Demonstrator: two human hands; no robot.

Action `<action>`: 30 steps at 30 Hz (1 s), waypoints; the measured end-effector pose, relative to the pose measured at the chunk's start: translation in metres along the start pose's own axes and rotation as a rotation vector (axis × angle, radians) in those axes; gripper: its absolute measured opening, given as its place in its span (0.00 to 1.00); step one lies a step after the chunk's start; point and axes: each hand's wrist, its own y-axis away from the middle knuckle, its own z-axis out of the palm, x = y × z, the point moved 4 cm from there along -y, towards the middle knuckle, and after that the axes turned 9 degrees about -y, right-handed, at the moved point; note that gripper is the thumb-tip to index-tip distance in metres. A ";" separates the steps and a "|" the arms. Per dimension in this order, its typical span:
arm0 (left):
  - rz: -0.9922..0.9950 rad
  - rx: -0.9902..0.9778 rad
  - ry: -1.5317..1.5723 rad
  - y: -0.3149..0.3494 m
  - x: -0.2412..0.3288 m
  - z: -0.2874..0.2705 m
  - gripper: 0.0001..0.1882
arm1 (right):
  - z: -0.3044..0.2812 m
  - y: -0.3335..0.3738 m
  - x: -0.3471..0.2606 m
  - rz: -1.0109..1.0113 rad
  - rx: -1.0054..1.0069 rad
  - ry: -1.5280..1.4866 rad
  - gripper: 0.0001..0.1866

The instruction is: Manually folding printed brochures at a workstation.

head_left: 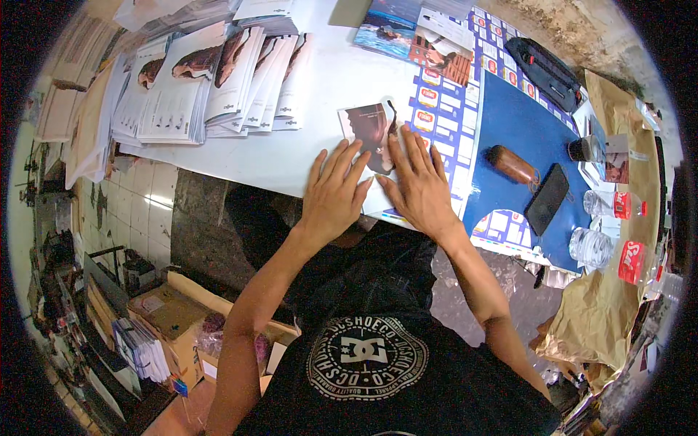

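A small printed leaflet [371, 127] with a dark reddish-brown picture lies flat on the white tabletop, close to the front edge. My left hand [334, 184] rests palm down at its lower left, fingers stretched out and touching its edge. Spread over its right side is my right hand [420, 178], also palm down, its fingertips on the paper. Both thumbs point toward each other just below the leaflet. The hands cover part of its lower and right edges. Neither hand grips anything.
Stacks of printed leaflets [174, 94] fill the table's left. Glossy photo sheets [392, 33] lie at the back. On the right are a blue mat [502, 116], a brown case [512, 165], a black phone [547, 198], a dark pouch [545, 73] and plastic bottles [590, 247]. Cardboard boxes [167, 312] stand below left.
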 end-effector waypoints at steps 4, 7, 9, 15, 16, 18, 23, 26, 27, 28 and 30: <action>0.001 0.005 -0.004 0.000 0.001 -0.001 0.26 | -0.001 0.000 0.001 -0.008 0.007 0.004 0.36; 0.004 0.017 -0.034 -0.001 0.003 -0.001 0.25 | -0.002 0.001 0.000 -0.008 0.003 -0.001 0.36; 0.009 0.032 -0.061 -0.002 0.005 -0.002 0.24 | -0.004 0.000 0.000 -0.008 0.015 -0.047 0.36; 0.042 -0.009 -0.068 -0.004 0.004 -0.001 0.25 | -0.093 0.019 0.054 0.201 0.473 0.107 0.35; 0.027 -0.025 -0.068 -0.004 0.003 -0.001 0.25 | -0.106 0.021 0.064 0.299 0.524 0.277 0.34; 0.026 -0.037 -0.059 -0.004 0.002 -0.002 0.24 | -0.108 0.031 0.102 0.443 0.367 0.267 0.31; 0.012 -0.064 -0.061 -0.001 0.001 -0.004 0.24 | -0.081 0.032 0.095 0.348 0.286 0.063 0.22; 0.021 -0.057 -0.057 -0.002 0.004 -0.002 0.23 | -0.071 0.025 0.023 0.012 0.173 -0.152 0.24; 0.029 -0.062 -0.059 -0.002 0.004 -0.002 0.23 | -0.061 0.022 0.005 -0.023 0.047 -0.146 0.25; 0.025 -0.073 -0.068 -0.001 0.004 -0.002 0.23 | -0.044 0.018 -0.007 -0.048 -0.034 -0.087 0.25; 0.030 -0.081 -0.077 -0.003 0.003 0.000 0.23 | -0.018 -0.004 -0.005 -0.069 0.034 0.038 0.24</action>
